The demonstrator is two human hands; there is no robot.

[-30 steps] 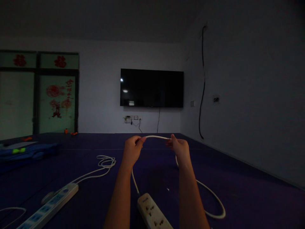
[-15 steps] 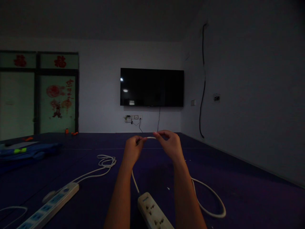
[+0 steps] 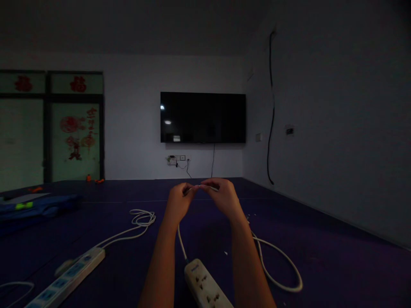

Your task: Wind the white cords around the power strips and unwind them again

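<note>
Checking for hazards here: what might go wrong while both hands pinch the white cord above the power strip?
Left hand and right hand pinch the white cord close together; a tight fold there may kink it. Pulling up could drag the power strip along. Its slack loop might snag a foot in this dim room.

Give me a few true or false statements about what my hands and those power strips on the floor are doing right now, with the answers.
1. The left hand and the right hand both pinch the white cord. True.
2. The cream power strip is lifted into the air. False: it lies on the purple floor, between the forearms.
3. A second power strip lies off to the left. True.
4. The television shows a bright picture. False: its screen is dark, with only small reflections.
5. A black cable hangs down the right wall. True.
</note>
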